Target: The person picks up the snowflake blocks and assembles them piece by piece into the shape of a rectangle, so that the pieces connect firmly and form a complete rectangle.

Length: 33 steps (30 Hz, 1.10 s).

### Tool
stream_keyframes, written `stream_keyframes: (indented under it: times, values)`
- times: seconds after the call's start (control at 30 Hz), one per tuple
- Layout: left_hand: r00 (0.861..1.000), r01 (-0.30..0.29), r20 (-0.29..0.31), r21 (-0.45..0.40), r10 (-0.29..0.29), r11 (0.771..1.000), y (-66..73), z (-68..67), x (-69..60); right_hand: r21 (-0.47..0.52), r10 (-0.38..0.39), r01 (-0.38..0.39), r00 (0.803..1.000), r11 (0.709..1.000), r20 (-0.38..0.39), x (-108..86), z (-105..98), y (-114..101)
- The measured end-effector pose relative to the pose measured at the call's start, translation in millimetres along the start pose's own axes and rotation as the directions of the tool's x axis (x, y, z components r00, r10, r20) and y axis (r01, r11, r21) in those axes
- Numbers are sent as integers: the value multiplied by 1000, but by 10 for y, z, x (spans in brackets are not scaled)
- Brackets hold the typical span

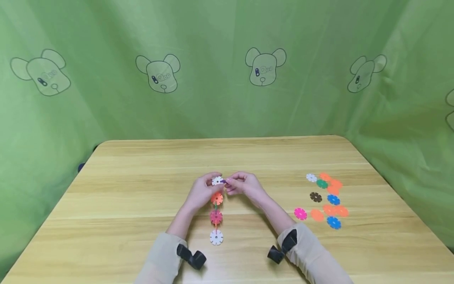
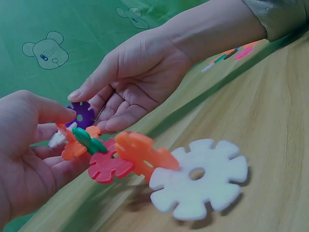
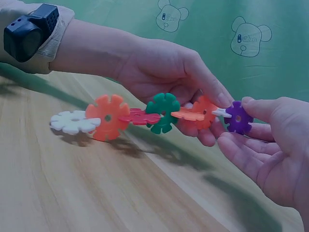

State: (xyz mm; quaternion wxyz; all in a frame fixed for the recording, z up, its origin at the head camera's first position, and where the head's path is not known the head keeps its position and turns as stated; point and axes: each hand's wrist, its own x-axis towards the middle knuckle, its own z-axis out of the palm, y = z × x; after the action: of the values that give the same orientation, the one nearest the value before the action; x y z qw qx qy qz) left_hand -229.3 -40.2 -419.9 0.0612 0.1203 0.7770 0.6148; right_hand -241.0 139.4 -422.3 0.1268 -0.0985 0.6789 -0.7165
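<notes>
Well, on table [image 1: 142, 232] we see loose discs [image 1: 317, 215] at right, unjoined; mid-table, linked chain [image 1: 216, 217]; left hand [image 1: 200, 192] grasping its far end, right hand [image 1: 247, 185] pinching purple disc [image 3: 238, 118] at white disc [image 1: 214, 182] (fully seated? we can't tell).

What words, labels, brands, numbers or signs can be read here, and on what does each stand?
"Q": starts the lettering on the bear-head prints of the green curtain; the letters after it are too blurred to read.
None legible: linked discs, loose discs, black wrist devices.
</notes>
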Motion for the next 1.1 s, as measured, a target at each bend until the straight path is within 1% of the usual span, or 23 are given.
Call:
stream_keyframes:
  times: [0.1,0.23,0.37,0.53,0.67,0.73,0.8,0.87,0.93,1.1]
  values:
    - [1000,12,1,-4,-12,1000,2,5,8,-14,12,-11,1000,1000,24,-2,-29,-6]
    - [1000,17,12,-12,-17,1000,2,2,7,-34,25,-24,999,999,25,-9,-106,-9]
    - [1000,21,20,-42,-20,999,-18,-7,-4,-80,24,-25,1000,996,-8,-71,-252,-8]
    - [999,52,14,-51,-52,997,-25,-7,-17,-156,14,-26,997,987,-79,-257,-530,-4]
    - [998,57,12,-44,-57,997,-28,-9,-15,-255,8,-49,988,966,-156,-449,-796,-18]
    - [998,58,10,-35,-58,998,-27,-11,-13,-335,6,-70,982,940,-190,-546,-931,-33]
    - [998,63,9,-25,-63,998,-27,-14,-10,-382,3,-82,979,921,-205,-644,-1060,-52]
    - [998,64,9,-17,-64,998,-25,-16,-10,-420,2,-92,978,903,-211,-739,-1186,-69]
    - [998,62,10,-8,-62,998,-24,-19,-11,-440,4,-93,980,893,-199,-836,-1305,-81]
    - [999,49,24,-7,-49,999,-28,-19,-8,-486,47,-126,984,865,-171,-1049,-1521,-87]
